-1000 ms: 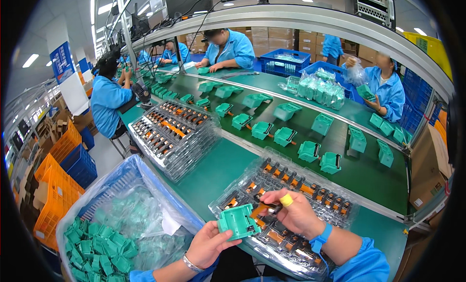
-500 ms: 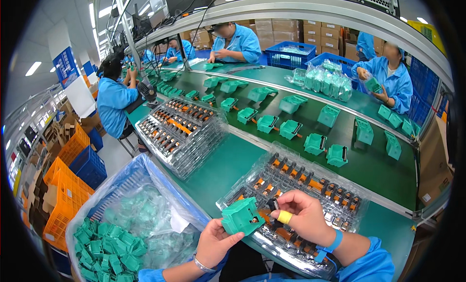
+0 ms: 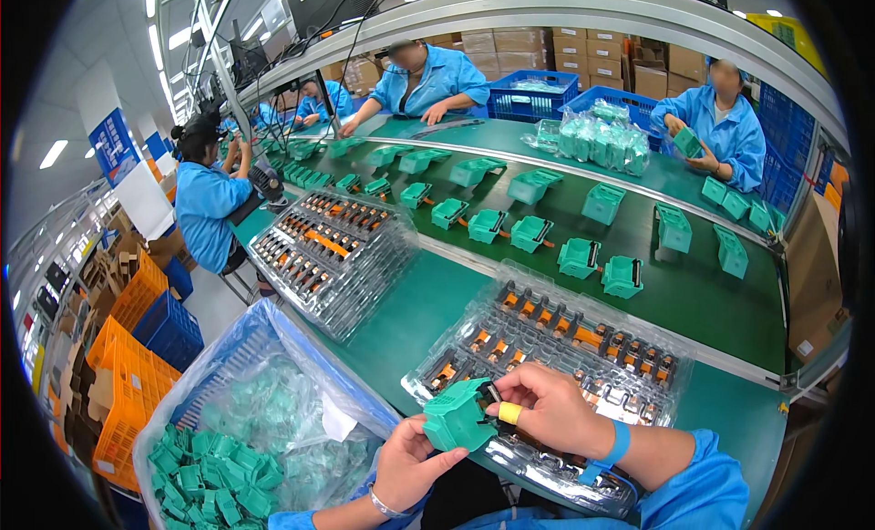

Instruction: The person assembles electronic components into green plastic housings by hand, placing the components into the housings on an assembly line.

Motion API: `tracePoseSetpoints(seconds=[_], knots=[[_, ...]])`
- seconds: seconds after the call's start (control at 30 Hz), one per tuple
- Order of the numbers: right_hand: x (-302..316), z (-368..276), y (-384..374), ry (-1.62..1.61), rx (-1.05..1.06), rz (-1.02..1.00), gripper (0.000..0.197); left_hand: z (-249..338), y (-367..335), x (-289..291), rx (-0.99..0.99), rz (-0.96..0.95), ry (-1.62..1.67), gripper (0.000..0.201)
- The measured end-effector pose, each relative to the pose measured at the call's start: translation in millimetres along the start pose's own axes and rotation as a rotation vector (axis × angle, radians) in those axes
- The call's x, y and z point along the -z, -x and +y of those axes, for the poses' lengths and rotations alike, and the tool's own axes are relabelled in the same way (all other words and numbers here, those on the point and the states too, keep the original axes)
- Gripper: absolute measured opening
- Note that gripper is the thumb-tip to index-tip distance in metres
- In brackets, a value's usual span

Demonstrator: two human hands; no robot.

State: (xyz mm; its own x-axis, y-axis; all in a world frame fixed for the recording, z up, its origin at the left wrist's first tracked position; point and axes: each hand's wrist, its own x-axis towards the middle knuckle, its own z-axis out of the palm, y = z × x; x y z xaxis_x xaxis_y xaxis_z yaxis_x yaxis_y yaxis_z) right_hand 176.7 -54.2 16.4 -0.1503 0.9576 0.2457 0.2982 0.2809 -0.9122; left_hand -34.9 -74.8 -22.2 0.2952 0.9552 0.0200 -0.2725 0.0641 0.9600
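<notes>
A green plastic housing (image 3: 456, 419) is gripped between the thumb and fingers of my left hand (image 3: 408, 466), above the front edge of the bench. In the pinch of my right hand (image 3: 551, 410), which has yellow tape round a finger and a blue wrist strap, is a small black part (image 3: 493, 395). That part lies against the right side of the housing; how far it reaches inside is hidden. Behind and under my right hand, a clear plastic tray (image 3: 510, 298) carries rows of black and orange parts.
Left of me, a lined blue crate (image 3: 264, 325) holds many green housings (image 3: 214, 480). Stacked trays (image 3: 333, 247) stand farther along the bench. Green housings sit in rows on the green conveyor (image 3: 711, 325) beyond. Several co-workers in blue sit around, one (image 3: 711, 133) holding a green piece.
My right hand has moved left, bringing the black part from beside the housing up against it. The housing has turned slightly. Across the conveyor, a co-worker's hands have spread apart onto the bench.
</notes>
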Motion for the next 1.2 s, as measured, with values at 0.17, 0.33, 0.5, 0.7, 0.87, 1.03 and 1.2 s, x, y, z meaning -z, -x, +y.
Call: tracePoseSetpoints(seconds=[0.17,0.33,0.5,0.7,0.87,1.03,1.2], knots=[[1,11,0,-0.180,-0.143,-0.091,0.028,3,2,-1,0.016,-0.018,0.113,0.037],[-4,15,1,-0.298,-0.181,-0.047,0.025,3,2,0,-0.038,-0.027,0.005,0.035],[4,15,-1,-0.314,-0.333,-0.339,0.022,12,4,-4,-0.138,-0.093,-0.108,0.034],[6,6,4,-0.048,-0.178,-0.255,0.022,6,4,-2,-0.143,-0.126,-0.108,0.035],[8,4,5,0.226,0.436,-0.025,0.021,5,3,-11,-0.290,-0.144,-0.193,0.050],[36,-22,9,0.560,1.083,0.128,0.019,10,-2,-6,-0.232,-0.039,-0.173,0.067],[61,-26,20,0.766,1.163,0.080,0.017,9,-5,-2,-0.217,-0.015,-0.192,0.057]])
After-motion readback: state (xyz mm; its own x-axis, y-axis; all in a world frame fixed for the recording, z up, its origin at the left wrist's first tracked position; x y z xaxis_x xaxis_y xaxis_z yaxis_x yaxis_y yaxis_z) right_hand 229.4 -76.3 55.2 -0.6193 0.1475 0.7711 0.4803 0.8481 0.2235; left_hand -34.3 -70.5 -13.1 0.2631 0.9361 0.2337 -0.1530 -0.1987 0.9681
